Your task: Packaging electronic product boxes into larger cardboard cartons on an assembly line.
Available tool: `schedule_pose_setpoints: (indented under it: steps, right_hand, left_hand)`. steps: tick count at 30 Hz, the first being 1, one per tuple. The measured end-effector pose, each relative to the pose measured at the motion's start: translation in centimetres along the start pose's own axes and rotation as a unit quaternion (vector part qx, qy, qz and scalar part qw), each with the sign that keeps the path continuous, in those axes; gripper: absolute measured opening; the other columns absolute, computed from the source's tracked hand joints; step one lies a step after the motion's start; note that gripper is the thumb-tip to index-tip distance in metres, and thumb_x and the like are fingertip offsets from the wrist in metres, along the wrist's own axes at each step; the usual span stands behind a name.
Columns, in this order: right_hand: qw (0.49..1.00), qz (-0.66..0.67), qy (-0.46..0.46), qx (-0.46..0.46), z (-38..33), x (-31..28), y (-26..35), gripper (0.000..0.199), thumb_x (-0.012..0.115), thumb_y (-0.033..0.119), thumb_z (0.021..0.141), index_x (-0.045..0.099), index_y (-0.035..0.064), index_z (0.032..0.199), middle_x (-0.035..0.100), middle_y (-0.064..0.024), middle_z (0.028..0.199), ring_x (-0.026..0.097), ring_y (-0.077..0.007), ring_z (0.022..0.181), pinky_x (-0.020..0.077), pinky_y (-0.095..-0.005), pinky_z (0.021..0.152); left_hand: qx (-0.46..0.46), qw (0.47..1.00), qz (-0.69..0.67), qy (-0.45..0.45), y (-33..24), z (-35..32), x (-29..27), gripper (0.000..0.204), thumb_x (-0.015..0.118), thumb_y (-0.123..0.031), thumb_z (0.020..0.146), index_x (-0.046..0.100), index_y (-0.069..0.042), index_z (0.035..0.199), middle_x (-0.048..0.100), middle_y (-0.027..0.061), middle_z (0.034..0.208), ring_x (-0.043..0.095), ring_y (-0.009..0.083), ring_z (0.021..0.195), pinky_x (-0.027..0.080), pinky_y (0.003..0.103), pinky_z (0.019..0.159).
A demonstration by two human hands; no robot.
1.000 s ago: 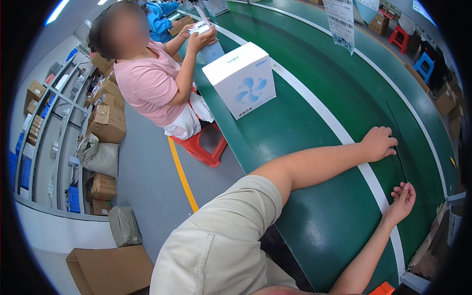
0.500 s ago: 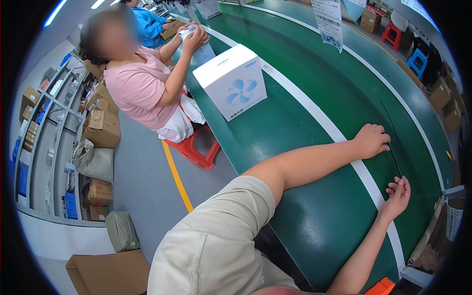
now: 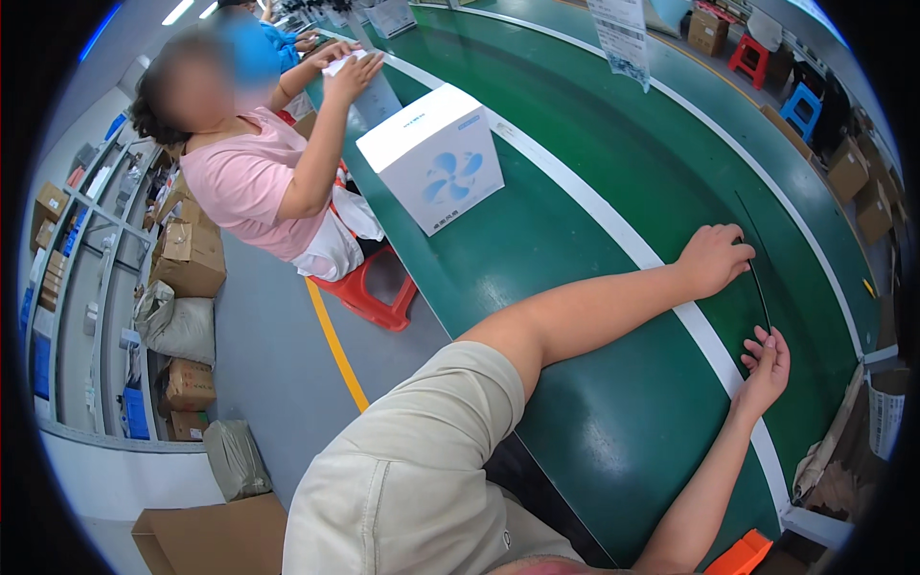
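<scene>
Over the green conveyor belt, my left hand (image 3: 714,261) is closed, its fingertips pinching a thin, dark, slightly bowed strip (image 3: 761,292). Nearer to me, my right hand (image 3: 767,369) grips the lower end of the same strip between thumb and fingers. A fine dark line runs on past the left fingertips, and it looks like more of the strip. The exact kind of strip is too thin to make out. Left of my left arm stands a white box (image 3: 436,158) with a blue fan picture, upright on the green bench.
A co-worker in a pink shirt (image 3: 240,177) sits on a red stool (image 3: 374,292) at left, hands on a white item. A printed paper sheet (image 3: 621,43) hangs above the belt. An orange object (image 3: 740,554) lies at the near edge. Shelves and cartons (image 3: 187,254) line the left.
The view has shifted slightly, so most things sit a little further left. Both my hands keep hold of the strip, which looks a bit more bowed. The co-worker's hands have moved over the white item.
</scene>
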State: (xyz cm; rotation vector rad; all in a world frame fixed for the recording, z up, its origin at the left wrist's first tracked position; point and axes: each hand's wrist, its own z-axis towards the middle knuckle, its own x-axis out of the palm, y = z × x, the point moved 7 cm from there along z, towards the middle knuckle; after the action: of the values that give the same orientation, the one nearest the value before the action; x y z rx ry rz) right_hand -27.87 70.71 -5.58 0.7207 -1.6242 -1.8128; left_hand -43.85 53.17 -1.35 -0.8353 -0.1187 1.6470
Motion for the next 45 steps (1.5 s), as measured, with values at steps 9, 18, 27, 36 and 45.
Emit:
schedule_pose_setpoints:
  steps: [9,18,27,36,45]
  right_hand:
    - [0.998,-0.005,0.063,-0.002,0.1,0.7,-1.2,0.029,0.058,0.02,0.106,0.062,0.0018,0.129,0.075,-0.0087,0.107,0.068,-0.0094,0.083,0.0498,-0.0204,0.067]
    - [0.996,-0.023,0.073,-0.035,0.2,0.9,-0.4,0.024,0.059,0.014,0.105,0.063,0.0017,0.125,0.071,-0.0032,0.092,0.061,-0.0071,0.073,0.0461,-0.0199,0.064]
    - [0.997,-0.009,0.061,-0.047,-0.2,0.7,0.4,0.022,0.058,0.014,0.106,0.066,0.0017,0.123,0.07,-0.0026,0.089,0.058,-0.0061,0.071,0.0454,-0.0204,0.063]
    - [0.998,0.028,0.015,-0.051,0.0,0.3,1.1,0.025,0.058,0.022,0.107,0.066,0.0021,0.121,0.069,-0.003,0.087,0.058,-0.0069,0.07,0.0453,-0.0215,0.063]
    - [0.998,0.065,0.006,-0.021,0.3,-0.3,-0.2,0.027,0.057,0.025,0.108,0.065,0.0019,0.12,0.071,-0.0056,0.094,0.059,-0.008,0.071,0.0461,-0.022,0.063]
  left_hand:
    - [-0.011,1.0,0.002,0.017,0.2,0.1,-0.2,0.037,0.074,-0.016,0.086,0.066,-0.011,0.122,0.062,0.0162,0.121,0.063,0.036,0.106,0.047,0.046,0.09]
    - [-0.001,0.998,-0.051,-0.02,-0.8,0.8,-1.0,0.043,0.07,-0.012,0.089,0.06,-0.007,0.13,0.057,0.0184,0.131,0.063,0.0373,0.108,0.049,0.047,0.094]
    - [-0.017,0.999,-0.041,0.003,-0.1,0.7,-0.4,0.033,0.076,-0.018,0.086,0.067,-0.013,0.118,0.058,0.0147,0.125,0.063,0.0348,0.105,0.05,0.045,0.09]
    - [-0.012,0.999,-0.037,0.018,-0.2,0.8,-0.5,0.026,0.079,-0.022,0.086,0.07,-0.013,0.108,0.06,0.0113,0.112,0.065,0.0322,0.094,0.052,0.045,0.081]
    - [-0.005,0.999,-0.031,0.021,-0.1,0.5,-0.5,0.027,0.08,-0.026,0.085,0.071,-0.013,0.107,0.062,0.0106,0.102,0.065,0.0314,0.087,0.052,0.043,0.077]
